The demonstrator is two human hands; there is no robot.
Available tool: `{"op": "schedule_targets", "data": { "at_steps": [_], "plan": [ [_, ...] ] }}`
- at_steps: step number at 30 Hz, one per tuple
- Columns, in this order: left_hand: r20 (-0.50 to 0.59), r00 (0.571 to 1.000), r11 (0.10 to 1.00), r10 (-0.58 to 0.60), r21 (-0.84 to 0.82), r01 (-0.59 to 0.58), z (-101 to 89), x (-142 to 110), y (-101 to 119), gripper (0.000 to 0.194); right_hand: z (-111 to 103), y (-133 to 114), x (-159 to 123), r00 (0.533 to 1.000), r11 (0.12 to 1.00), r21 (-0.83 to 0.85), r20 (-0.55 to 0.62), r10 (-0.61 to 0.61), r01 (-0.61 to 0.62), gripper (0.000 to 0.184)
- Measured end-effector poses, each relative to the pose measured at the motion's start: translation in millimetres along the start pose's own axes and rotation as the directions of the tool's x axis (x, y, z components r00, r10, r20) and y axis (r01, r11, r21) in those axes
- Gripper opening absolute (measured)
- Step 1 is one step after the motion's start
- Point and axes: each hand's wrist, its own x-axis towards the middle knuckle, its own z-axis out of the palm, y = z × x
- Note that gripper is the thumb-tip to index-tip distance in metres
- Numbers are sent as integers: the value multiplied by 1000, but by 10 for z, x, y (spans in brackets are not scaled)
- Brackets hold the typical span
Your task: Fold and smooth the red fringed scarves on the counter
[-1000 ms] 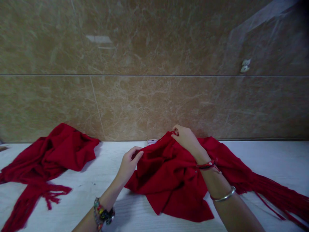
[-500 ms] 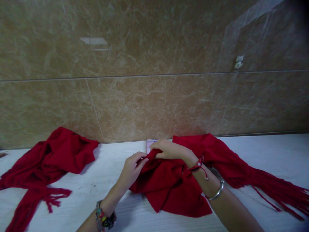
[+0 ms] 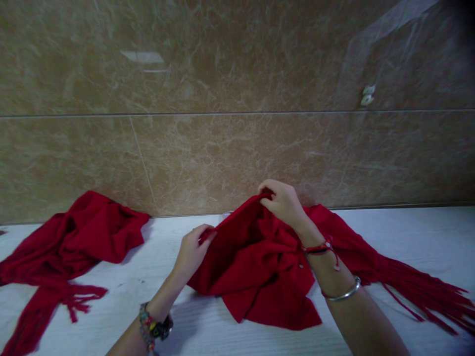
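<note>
A red fringed scarf [image 3: 260, 267] lies bunched on the white table [image 3: 208, 336] in front of me. My left hand [image 3: 193, 249] pinches its upper edge at the left. My right hand [image 3: 284, 202] pinches the same edge further right and holds it lifted above the table, so the edge runs taut between the two hands. The scarf's fringe [image 3: 426, 294] trails off to the right. A beaded bracelet sits on my left wrist, a red string and a silver bangle on my right.
A second red fringed scarf [image 3: 74, 242] lies crumpled at the left of the table. A brown marble-tiled wall [image 3: 222, 123] rises right behind the table. A small phone-like object is mostly hidden behind the lifted scarf edge.
My right hand has risen and moved right along the scarf edge, lifting the cloth. My left hand stayed at the edge's left end. The cloth now covers the phone-like object.
</note>
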Motion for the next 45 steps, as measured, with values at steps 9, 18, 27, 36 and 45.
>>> {"op": "schedule_targets", "data": {
  "at_steps": [9,18,27,36,45],
  "plan": [
    [-15,999,978,-49,-204,45,-105,77,-18,24,-166,326,-95,913,993,-122,405,49,1,20],
    [16,1000,986,-11,-165,14,-49,20,46,28,360,-198,-158,759,990,-13,644,-100,141,15],
    [364,931,989,24,-144,31,-136,78,-135,26,-145,165,-18,948,985,133,310,67,-113,21],
    [469,882,978,43,-201,59,-490,832,212,28,-600,567,-15,869,949,47,-389,306,-313,23],
    [2,976,943,217,-259,-209,-439,1193,638,21,-800,779,-90,874,901,-119,-324,363,-418,17]
  ]
}}
